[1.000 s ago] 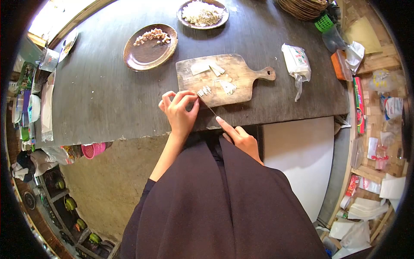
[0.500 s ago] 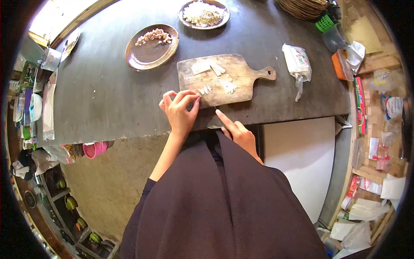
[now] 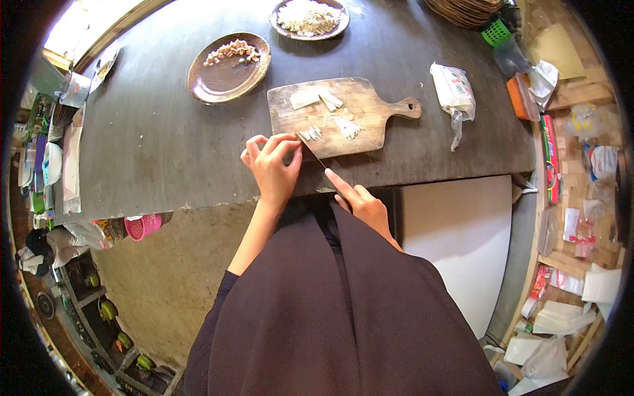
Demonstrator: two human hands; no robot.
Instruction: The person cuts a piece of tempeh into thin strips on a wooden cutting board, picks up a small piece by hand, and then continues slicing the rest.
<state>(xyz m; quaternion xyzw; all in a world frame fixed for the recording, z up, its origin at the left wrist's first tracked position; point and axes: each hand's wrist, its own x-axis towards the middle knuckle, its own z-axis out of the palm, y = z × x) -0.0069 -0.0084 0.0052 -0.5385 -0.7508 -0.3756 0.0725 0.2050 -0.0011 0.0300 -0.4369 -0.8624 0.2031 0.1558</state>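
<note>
My right hand [image 3: 364,208] is closed around a knife [image 3: 315,154], index finger stretched along its back. The thin blade points up and left to the near left corner of a wooden cutting board [image 3: 370,125]. At that corner my left hand [image 3: 274,173] is bent, fingertips pinched together beside the blade tip; what they hold is hidden. Small pale cut strips [image 3: 310,134] lie just right of the fingertips. Farther up the board are a pale flat slab [image 3: 304,99] and a few thicker pale sticks [image 3: 330,100]. A pile of thin pale slivers [image 3: 347,127] lies near the middle.
A brown plate [image 3: 221,82] with small brownish pieces stands behind the board to the left. Another plate [image 3: 314,35] bears a heap of pale shreds. To the right lies a white plastic packet [image 3: 454,92]. The dark tabletop's front edge [image 3: 231,201] runs close before me.
The knife blade now shows lying across the board's near left corner beside my left fingertips; before, little of it was visible. The whole view has shifted slightly.
</note>
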